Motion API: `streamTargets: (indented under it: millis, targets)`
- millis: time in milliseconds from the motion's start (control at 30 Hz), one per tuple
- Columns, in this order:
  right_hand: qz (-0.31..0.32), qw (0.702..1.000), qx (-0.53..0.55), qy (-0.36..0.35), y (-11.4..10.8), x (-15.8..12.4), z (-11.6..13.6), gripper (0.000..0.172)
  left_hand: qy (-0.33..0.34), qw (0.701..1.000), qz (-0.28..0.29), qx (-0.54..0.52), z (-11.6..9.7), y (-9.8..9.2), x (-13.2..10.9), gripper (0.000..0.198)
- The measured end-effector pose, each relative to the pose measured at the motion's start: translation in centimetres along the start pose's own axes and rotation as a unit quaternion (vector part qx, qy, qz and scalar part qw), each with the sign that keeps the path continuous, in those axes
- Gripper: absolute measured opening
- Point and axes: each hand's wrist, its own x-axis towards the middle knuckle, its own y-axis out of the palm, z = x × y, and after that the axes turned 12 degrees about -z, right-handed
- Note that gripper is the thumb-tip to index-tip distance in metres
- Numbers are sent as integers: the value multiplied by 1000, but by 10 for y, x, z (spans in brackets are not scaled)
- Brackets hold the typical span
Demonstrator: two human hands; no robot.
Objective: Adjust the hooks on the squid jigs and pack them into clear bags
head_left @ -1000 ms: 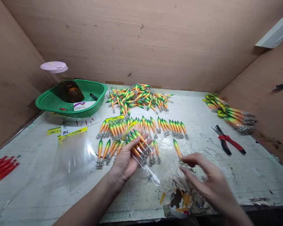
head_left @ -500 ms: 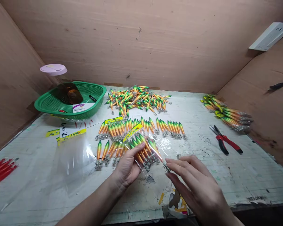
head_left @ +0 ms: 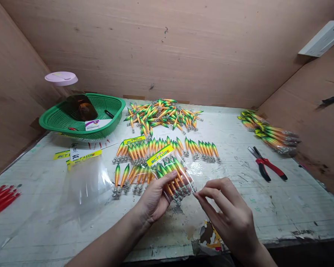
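Note:
My left hand (head_left: pixel 157 198) is closed around a clear plastic bag (head_left: pixel 160 156) with a yellow "BCT LURE" header, its thumb across the front. Inside lie several green-and-orange squid lures (head_left: pixel 174 178), their hook crowns toward the lower end. My right hand (head_left: pixel 228 207) pinches the bag's lower right edge between thumb and forefinger, close to the hooks. Behind the bag, rows of loose lures (head_left: pixel 207 151) lie on the table, with more lures (head_left: pixel 121 178) to the left of it.
Empty header bags (head_left: pixel 86 181) lie at left, near red lures (head_left: pixel 2 200). A green basket (head_left: pixel 105 129) holds a lidded jar (head_left: pixel 85 107). A lure heap (head_left: pixel 161 115) lies at the back. Red-handled pliers (head_left: pixel 267 165) and packed lures (head_left: pixel 278 137) are on the right.
The lure my right fingers were holding at its hook end now lies alongside the others in the bag. The header has turned more toward me, and my right fingers have closed on the bag's edge.

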Motion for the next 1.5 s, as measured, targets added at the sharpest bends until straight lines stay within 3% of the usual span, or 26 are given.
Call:
streamTargets:
  millis: [233,367,567,733,800,900,967,1000,1067,1100,1133,1167,1200,1233,1300,1433,1500]
  targets:
    - [55,996,75,13,-4,5,-3,20,-37,998,20,46,-1,-1,-1,20]
    - [44,993,112,19,4,12,-11,16,-46,998,50,14,-11,-1,0,28]
    - [-28,989,141,18,55,38,-30,10,26,983,144,-108,-30,-7,10,35]
    - [-60,986,153,23,92,62,-39,9,36,982,122,-142,-35,-6,16,38]
    - [-79,985,154,24,102,68,-41,9,23,991,92,-97,-37,-5,6,34]
    - [-86,984,153,26,115,69,-48,11,19,994,77,80,-43,-18,-26,36]
    - [-66,986,152,24,124,65,-55,14,74,968,97,221,-52,-38,-50,53]
    - [-49,987,151,23,128,62,-59,16,121,947,75,287,-57,-52,-60,58]
    - [-12,989,146,21,132,55,-66,20,252,879,-78,396,-72,-81,-70,63]
    - [5,990,142,22,132,52,-70,21,318,813,-199,445,-80,-96,-70,64]
    - [21,990,136,23,131,50,-72,21,346,718,-330,505,-88,-110,-68,66]
    - [33,991,130,24,127,48,-73,21,327,625,-436,559,-95,-122,-65,70]
    - [44,991,124,25,122,47,-73,20,299,550,-505,594,-102,-134,-61,76]
    - [51,991,118,27,115,45,-73,18,267,506,-537,619,-109,-145,-57,79]
    - [59,992,108,32,99,42,-68,14,228,487,-552,637,-120,-162,-50,80]
    - [56,993,93,52,63,27,-57,11,240,568,-513,597,-134,-185,-46,65]
    - [58,993,84,65,49,18,-53,10,255,579,-510,583,-138,-190,-44,59]
